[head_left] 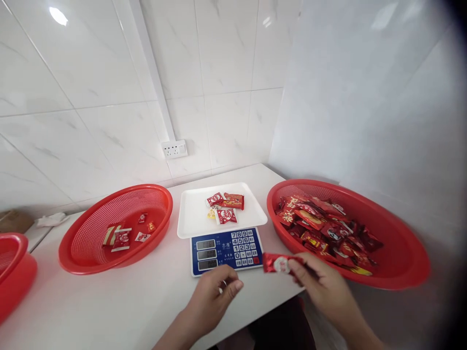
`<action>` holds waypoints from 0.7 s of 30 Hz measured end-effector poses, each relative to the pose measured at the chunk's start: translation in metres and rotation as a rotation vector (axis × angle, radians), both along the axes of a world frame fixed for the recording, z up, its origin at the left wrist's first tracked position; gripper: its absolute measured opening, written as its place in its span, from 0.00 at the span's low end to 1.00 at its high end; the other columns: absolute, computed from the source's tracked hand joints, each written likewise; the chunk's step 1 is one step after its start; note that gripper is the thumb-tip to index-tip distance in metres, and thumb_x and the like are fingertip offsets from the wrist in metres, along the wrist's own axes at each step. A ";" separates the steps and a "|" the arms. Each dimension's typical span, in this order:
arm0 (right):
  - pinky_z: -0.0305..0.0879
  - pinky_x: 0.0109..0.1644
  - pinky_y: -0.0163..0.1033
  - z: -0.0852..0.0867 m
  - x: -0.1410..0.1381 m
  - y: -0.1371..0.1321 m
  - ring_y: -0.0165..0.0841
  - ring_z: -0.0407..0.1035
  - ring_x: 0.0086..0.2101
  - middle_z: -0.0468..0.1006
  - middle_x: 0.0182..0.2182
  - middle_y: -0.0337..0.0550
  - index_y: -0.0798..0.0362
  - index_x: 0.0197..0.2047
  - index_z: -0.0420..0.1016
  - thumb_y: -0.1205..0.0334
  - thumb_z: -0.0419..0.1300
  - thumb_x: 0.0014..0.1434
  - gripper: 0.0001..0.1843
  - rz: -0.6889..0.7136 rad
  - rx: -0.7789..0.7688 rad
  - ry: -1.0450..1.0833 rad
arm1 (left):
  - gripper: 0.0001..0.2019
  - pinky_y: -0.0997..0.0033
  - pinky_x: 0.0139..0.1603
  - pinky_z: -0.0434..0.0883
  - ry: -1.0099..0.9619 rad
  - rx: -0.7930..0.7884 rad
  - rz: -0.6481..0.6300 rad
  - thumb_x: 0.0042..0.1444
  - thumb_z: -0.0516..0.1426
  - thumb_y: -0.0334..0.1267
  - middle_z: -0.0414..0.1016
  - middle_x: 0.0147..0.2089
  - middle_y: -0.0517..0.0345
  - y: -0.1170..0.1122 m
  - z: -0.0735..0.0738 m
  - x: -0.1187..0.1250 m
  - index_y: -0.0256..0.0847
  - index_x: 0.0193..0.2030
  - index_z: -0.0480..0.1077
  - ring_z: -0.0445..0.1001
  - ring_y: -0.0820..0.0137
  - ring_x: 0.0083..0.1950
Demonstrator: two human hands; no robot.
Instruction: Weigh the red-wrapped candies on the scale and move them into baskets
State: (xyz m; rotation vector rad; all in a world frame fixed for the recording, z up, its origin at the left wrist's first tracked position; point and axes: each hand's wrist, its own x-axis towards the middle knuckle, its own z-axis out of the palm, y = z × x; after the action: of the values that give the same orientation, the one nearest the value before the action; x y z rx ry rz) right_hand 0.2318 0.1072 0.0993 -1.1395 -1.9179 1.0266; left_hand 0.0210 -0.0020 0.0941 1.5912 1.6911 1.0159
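My right hand (323, 284) grips a red wrapped snack packet (275, 264) with a pale round mark, near the right basket's front rim. Loosely curled, my left hand (215, 296) has its thumb against the fingers and nothing visible in it. It is just in front of the blue keypad of a digital scale (226, 250). On the scale's white tray (189, 214) lie several snack packets (226, 216), mostly red, one partly yellow. At right, a red basket (404, 257) holds a heap of red snack packets (328, 228).
To the left, another red basket (116, 209) contains several small packets (121, 239). Part of a third red basket (16, 272) shows at the far left edge. Behind the white table (138, 301) is a tiled wall with a power socket (174, 149).
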 end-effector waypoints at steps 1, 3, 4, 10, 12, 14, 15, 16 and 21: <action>0.64 0.26 0.34 0.002 0.009 0.010 0.32 0.69 0.22 0.73 0.20 0.39 0.52 0.28 0.71 0.43 0.52 0.55 0.20 -0.118 0.052 0.005 | 0.14 0.74 0.33 0.64 0.072 0.043 0.051 0.60 0.49 0.46 0.70 0.30 0.59 0.000 0.002 -0.009 0.40 0.30 0.67 0.67 0.72 0.31; 0.66 0.29 0.38 0.005 0.027 0.030 0.37 0.72 0.25 0.76 0.22 0.42 0.52 0.32 0.73 0.42 0.53 0.53 0.21 -0.354 0.166 -0.040 | 0.12 0.73 0.35 0.67 0.231 0.132 0.167 0.60 0.48 0.44 0.72 0.33 0.58 -0.001 0.004 -0.031 0.42 0.33 0.67 0.69 0.71 0.34; 0.67 0.31 0.40 0.006 0.034 0.038 0.39 0.72 0.27 0.77 0.24 0.45 0.52 0.34 0.74 0.41 0.53 0.53 0.23 -0.449 0.232 -0.076 | 0.11 0.71 0.37 0.68 0.325 0.179 0.230 0.60 0.48 0.44 0.73 0.34 0.56 -0.002 0.004 -0.045 0.42 0.34 0.68 0.70 0.69 0.36; 0.67 0.40 0.46 0.001 0.045 0.052 0.41 0.70 0.35 0.73 0.42 0.56 0.56 0.47 0.73 0.42 0.50 0.57 0.27 -0.575 0.642 -0.141 | 0.19 0.47 0.59 0.57 0.992 0.295 0.644 0.60 0.46 0.47 0.67 0.54 0.41 -0.017 -0.016 -0.121 0.36 0.49 0.67 0.56 0.51 0.62; 0.68 0.40 0.44 -0.011 0.035 0.042 0.39 0.70 0.36 0.75 0.38 0.53 0.55 0.43 0.73 0.49 0.52 0.59 0.20 -0.503 0.708 -0.045 | 0.23 0.45 0.61 0.53 1.104 0.220 0.695 0.61 0.43 0.48 0.67 0.55 0.40 -0.026 -0.023 -0.135 0.33 0.53 0.65 0.55 0.50 0.63; 0.69 0.37 0.39 -0.027 0.021 0.028 0.36 0.71 0.34 0.76 0.34 0.49 0.53 0.39 0.73 0.57 0.53 0.60 0.12 -0.326 0.737 0.036 | 0.25 0.45 0.62 0.51 1.166 0.162 0.707 0.60 0.42 0.49 0.69 0.54 0.41 -0.034 -0.027 -0.144 0.33 0.54 0.65 0.56 0.51 0.63; 0.70 0.35 0.37 -0.036 0.012 0.020 0.34 0.71 0.33 0.76 0.33 0.47 0.52 0.39 0.72 0.60 0.53 0.60 0.09 -0.212 0.727 0.051 | 0.25 0.45 0.62 0.50 1.185 0.142 0.713 0.60 0.42 0.49 0.70 0.54 0.42 -0.038 -0.028 -0.148 0.34 0.54 0.65 0.58 0.51 0.62; 0.70 0.34 0.34 -0.045 0.004 0.013 0.33 0.72 0.32 0.76 0.33 0.46 0.52 0.40 0.72 0.62 0.53 0.60 0.08 -0.079 0.705 0.061 | 0.25 0.45 0.62 0.49 1.200 0.122 0.728 0.60 0.42 0.49 0.71 0.53 0.42 -0.042 -0.028 -0.152 0.33 0.54 0.65 0.60 0.52 0.61; 0.68 0.32 0.30 -0.087 -0.031 -0.009 0.29 0.71 0.29 0.76 0.30 0.42 0.50 0.42 0.70 0.67 0.50 0.61 0.09 0.301 0.467 0.110 | 0.22 0.44 0.61 0.50 1.170 -0.009 0.862 0.58 0.44 0.46 0.76 0.42 0.44 -0.074 -0.015 -0.194 0.32 0.47 0.70 0.69 0.54 0.51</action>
State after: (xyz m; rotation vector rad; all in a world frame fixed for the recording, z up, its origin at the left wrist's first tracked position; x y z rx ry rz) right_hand 0.2010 0.0985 0.0128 -0.5339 -2.1295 0.7119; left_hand -0.1730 -0.0759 0.0789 1.5272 3.3326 0.3085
